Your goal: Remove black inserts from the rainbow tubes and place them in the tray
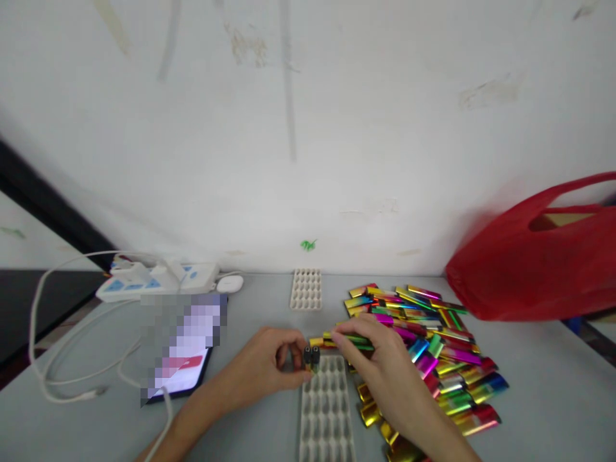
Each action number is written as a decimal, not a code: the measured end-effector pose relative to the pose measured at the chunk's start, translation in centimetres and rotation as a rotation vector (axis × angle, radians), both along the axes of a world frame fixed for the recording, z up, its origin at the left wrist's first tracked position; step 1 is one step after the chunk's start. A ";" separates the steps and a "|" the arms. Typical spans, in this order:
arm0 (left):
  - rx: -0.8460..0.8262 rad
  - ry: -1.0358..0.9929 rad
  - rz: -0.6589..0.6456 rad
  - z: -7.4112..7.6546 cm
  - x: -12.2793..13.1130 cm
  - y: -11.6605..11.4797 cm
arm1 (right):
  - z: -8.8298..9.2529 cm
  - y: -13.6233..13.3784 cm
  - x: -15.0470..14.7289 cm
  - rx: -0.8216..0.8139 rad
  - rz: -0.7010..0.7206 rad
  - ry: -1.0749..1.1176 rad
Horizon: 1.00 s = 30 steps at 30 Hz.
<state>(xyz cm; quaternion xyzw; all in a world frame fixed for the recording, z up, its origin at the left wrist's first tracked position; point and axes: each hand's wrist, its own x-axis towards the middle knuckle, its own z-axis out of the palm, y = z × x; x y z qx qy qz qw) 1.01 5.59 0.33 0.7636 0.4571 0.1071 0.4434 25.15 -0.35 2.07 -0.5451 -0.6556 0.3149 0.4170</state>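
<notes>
My left hand (272, 362) is closed, thumb and fingers curled round two small black-ended pieces (312, 355) standing side by side over the far end of a pale moulded tray (327, 410). The tray has rows of hollows. My right hand (380, 353) pinches a slim shiny yellow-green piece (359, 340) at the left edge of a pile of metallic-coloured pieces (452, 350). Its fingers partly cover that piece. Many pieces in the pile have dark ends; their exact kind is unclear.
A smaller pale tray (307, 289) lies near the wall. On the left are a phone (185, 353), a power strip (158, 280) with plugs, a white case (230, 283) and loose white cables (72, 399). A red bag (534, 263) stands at right.
</notes>
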 end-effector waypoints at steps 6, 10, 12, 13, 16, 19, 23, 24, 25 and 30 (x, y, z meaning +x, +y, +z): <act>0.011 -0.019 0.008 -0.2 0.0 -0.1 | 0.0 0.1 0.1 -0.121 0.042 0.032; 0.024 -0.027 0.002 -0.2 -0.1 -0.1 | 0.7 -0.2 -0.1 -0.241 0.118 0.057; 0.021 -0.026 -0.002 -0.2 -0.1 -0.1 | 0.9 -0.4 -0.3 -0.249 0.135 0.055; 0.017 -0.024 -0.003 -0.2 -0.1 -0.1 | 1.0 -0.4 -0.3 -0.239 0.137 0.044; 0.016 -0.031 0.000 -0.2 -0.1 -0.1 | 0.8 -0.6 -0.4 -0.177 0.143 -0.031; 0.022 -0.038 -0.002 -0.3 -0.1 -0.1 | 0.5 -0.6 -0.3 -0.139 0.181 -0.084; 0.032 -0.028 -0.001 -0.2 -0.1 -0.1 | 0.1 -0.6 -0.3 -0.121 0.220 -0.129; 0.031 -0.026 0.002 -0.2 0.0 -0.1 | 0.1 -0.7 -0.3 -0.111 0.223 -0.138; 0.028 -0.026 0.005 -0.2 0.0 -0.1 | 0.1 -0.7 -0.3 -0.102 0.230 -0.140; 0.012 -0.052 -0.002 -0.1 0.0 0.0 | 0.3 -0.8 -0.3 -0.077 0.268 -0.126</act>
